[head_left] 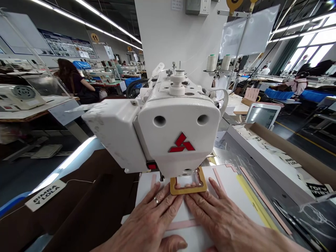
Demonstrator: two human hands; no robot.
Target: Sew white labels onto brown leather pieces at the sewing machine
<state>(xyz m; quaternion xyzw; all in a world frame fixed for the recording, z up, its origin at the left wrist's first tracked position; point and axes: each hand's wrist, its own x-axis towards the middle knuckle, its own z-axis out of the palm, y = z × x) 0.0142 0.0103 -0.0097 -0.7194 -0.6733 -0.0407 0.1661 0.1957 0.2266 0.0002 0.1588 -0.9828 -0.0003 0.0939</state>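
Observation:
My left hand (pixel 154 217), with a ring on one finger, lies flat with its fingers stretched toward the sewing machine (pixel 178 126). Beside it my right hand (pixel 217 213) is also spread flat. Both press on a white template sheet (pixel 183 234) with pink strips, under the machine head. Fingertips of both hands touch or lie close to the near edge of a brass-coloured frame (pixel 189 190), a clamp around the sewing spot. What lies inside the frame is partly hidden by the head. A yellow strip (pixel 253 199) runs along the sheet's right side.
Brown material (pixel 86 206) covers the left, with a printed label (pixel 46 195) on a thread. At right stand a long box (pixel 262 154) of labels and a tablet-like screen (pixel 263 115). Dark scissors or tweezers (pixel 291 220) lie near loose thread. Another person (pixel 75 78) sits at left behind.

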